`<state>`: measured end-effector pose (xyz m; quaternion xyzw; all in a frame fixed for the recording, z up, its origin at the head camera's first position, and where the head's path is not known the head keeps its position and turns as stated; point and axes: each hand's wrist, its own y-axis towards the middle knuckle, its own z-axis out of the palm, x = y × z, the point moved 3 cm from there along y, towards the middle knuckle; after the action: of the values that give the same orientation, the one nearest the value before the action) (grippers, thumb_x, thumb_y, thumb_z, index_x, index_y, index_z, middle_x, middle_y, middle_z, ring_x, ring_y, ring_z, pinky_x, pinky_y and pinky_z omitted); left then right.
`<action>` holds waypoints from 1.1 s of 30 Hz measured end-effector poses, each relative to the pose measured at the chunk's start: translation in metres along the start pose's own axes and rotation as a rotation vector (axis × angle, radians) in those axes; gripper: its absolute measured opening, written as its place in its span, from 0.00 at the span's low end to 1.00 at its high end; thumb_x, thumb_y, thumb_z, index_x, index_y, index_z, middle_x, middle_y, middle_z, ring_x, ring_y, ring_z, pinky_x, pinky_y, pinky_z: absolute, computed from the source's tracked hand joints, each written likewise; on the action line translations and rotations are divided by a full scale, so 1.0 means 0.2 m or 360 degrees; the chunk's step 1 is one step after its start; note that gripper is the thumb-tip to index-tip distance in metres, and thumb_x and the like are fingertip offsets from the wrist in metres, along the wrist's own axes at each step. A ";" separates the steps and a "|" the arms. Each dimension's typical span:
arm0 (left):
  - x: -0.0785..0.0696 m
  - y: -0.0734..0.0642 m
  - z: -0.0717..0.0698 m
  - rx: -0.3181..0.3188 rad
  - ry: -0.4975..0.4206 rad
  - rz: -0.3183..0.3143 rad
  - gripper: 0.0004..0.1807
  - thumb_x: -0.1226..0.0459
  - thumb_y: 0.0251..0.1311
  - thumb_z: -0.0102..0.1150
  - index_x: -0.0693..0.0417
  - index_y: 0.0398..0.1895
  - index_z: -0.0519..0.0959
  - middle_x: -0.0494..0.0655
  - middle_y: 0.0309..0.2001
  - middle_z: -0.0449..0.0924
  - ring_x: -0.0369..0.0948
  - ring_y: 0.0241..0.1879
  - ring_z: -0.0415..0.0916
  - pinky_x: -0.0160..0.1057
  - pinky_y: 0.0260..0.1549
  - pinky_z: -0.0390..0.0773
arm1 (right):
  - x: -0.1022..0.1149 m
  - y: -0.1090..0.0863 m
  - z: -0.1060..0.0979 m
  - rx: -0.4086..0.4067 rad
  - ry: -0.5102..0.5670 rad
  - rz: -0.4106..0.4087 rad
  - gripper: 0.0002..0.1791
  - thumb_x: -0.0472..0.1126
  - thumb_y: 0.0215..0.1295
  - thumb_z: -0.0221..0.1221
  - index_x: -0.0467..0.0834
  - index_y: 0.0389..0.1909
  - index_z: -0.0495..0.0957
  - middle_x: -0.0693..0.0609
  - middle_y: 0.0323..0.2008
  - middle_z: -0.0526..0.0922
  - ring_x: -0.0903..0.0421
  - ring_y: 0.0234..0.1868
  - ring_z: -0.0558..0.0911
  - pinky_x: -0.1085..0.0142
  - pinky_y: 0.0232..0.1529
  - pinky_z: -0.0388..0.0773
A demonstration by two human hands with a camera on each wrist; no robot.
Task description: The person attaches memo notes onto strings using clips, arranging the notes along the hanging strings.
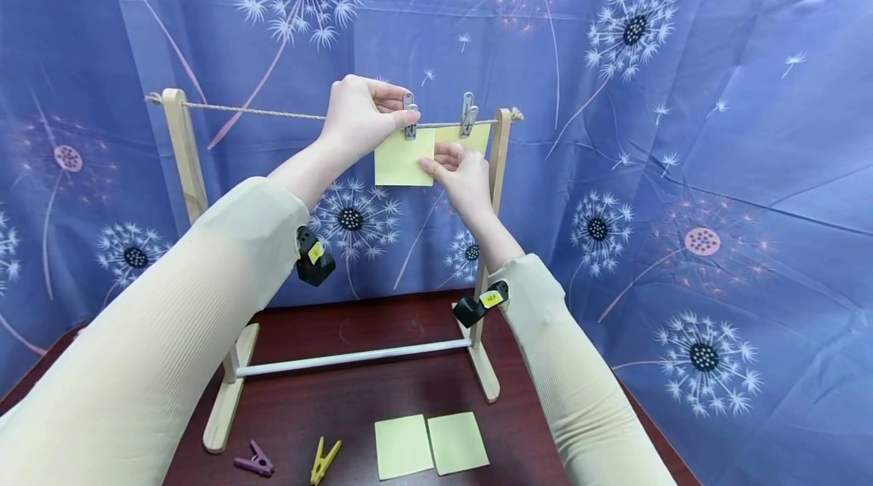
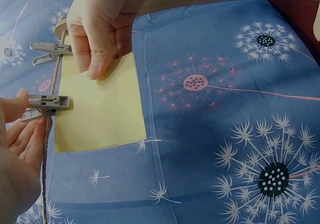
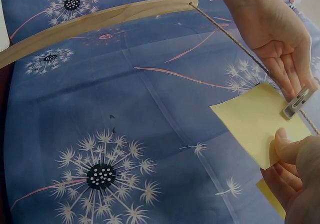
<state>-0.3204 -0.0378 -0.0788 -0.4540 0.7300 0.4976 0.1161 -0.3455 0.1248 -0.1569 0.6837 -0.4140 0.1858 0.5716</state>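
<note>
- The step in hand looked to be pegging a yellow note (image 1: 401,161) to the rope (image 1: 252,111) of the wooden stand (image 1: 182,148).
- The left hand (image 1: 360,113) had its grip pinched on the handles of a grey clip (image 1: 411,125), whose nose lay over the note's top edge at the rope; whether it bit firmly could not be told.
- The right hand (image 1: 466,177) pinched that same note between thumb and fingers, low on its right side, where it hung below the rope.
- Another grey clip (image 1: 467,119) held a second note (image 1: 479,139) on the rope near the right post (image 1: 500,156), so that one seemed done.
- The next move probably called for easing the left grip off the handles, the right grip steadying the paper until the clip bore it.
- No container showed in any view; one loose note (image 1: 403,446) and another loose note (image 1: 458,443) lay side by side on the counter (image 1: 300,402), with a yellow clip (image 1: 323,462) and a purple clip (image 1: 256,462) to their left, untouched.
</note>
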 end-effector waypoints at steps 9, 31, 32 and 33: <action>-0.01 0.00 -0.01 -0.0029 0.0011 0.0020 0.21 0.58 0.57 0.69 0.58 0.52 0.83 0.54 0.45 0.86 0.44 0.44 0.86 0.35 0.43 0.81 | -0.04 -0.01 0.01 0.0029 0.0090 0.0011 0.18 0.37 0.61 0.66 0.29 0.48 0.80 0.34 0.42 0.85 0.58 0.32 0.87 0.71 0.36 0.82; -0.03 -0.02 -0.01 -0.0009 -0.0050 -0.0060 0.24 0.57 0.57 0.67 0.55 0.56 0.81 0.51 0.51 0.85 0.41 0.50 0.83 0.35 0.52 0.78 | -0.14 -0.07 0.04 0.0108 0.0229 0.0107 0.16 0.35 0.64 0.63 0.28 0.48 0.80 0.31 0.40 0.85 0.68 0.25 0.82 0.72 0.34 0.82; -0.03 -0.02 -0.01 -0.0004 -0.0057 -0.0058 0.24 0.57 0.57 0.68 0.55 0.57 0.81 0.51 0.51 0.85 0.41 0.50 0.83 0.35 0.52 0.79 | -0.15 -0.07 0.04 0.0111 0.0241 0.0114 0.16 0.34 0.64 0.63 0.28 0.48 0.80 0.30 0.40 0.85 0.68 0.25 0.82 0.72 0.34 0.82; -0.03 -0.03 -0.01 0.0004 -0.0061 -0.0057 0.24 0.57 0.57 0.68 0.55 0.57 0.80 0.51 0.51 0.85 0.41 0.50 0.83 0.35 0.52 0.79 | -0.15 -0.07 0.04 0.0114 0.0249 0.0121 0.16 0.34 0.65 0.63 0.27 0.48 0.80 0.30 0.40 0.85 0.68 0.25 0.82 0.72 0.34 0.82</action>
<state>-0.3127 -0.0367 -0.0775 -0.4572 0.7199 0.5032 0.1396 -0.3534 0.1291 -0.1903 0.6709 -0.3869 0.2747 0.5698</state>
